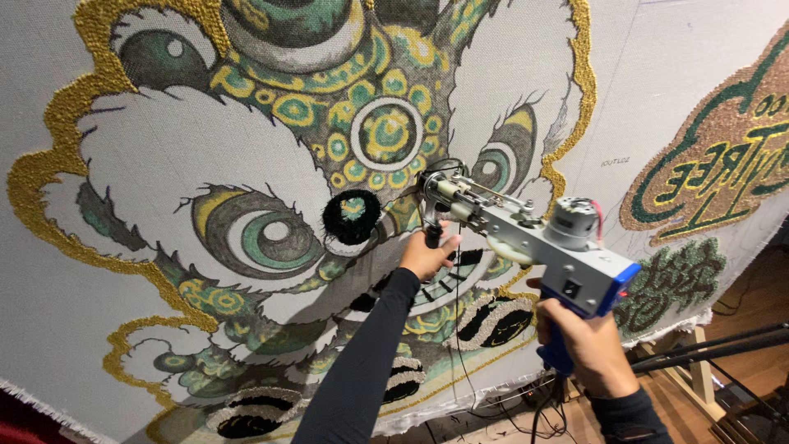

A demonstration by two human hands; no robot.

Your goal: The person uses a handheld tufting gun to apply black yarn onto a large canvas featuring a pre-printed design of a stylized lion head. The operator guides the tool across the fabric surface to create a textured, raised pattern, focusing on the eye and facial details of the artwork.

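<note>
Pressing its needle end against the stretched grey cloth [49, 329], a tufting gun [526, 234] sits in front of the green-and-gold lion face [329, 123]. The left hand [426, 255] is wrapped around its black front handle, while the right hand [588, 345] is clenched on the blue rear grip. Black yarn [460, 329] hangs below.

We see an evenly, fairly brightly lit view, with soft light falling on the stretched grey tufting cloth with its gold, green and black lion-face design [246, 164]. The cloth looks brightest toward 1 o'clock and duller toward 8 o'clock. A small highlight sits on the silver and blue handheld tufting gun [534, 238]. The wooden floor [756, 288] at 4 o'clock is dim and warm. Focus is sharp at centre; straight lines bow slightly near the edges, and the frame is tilted.
</note>
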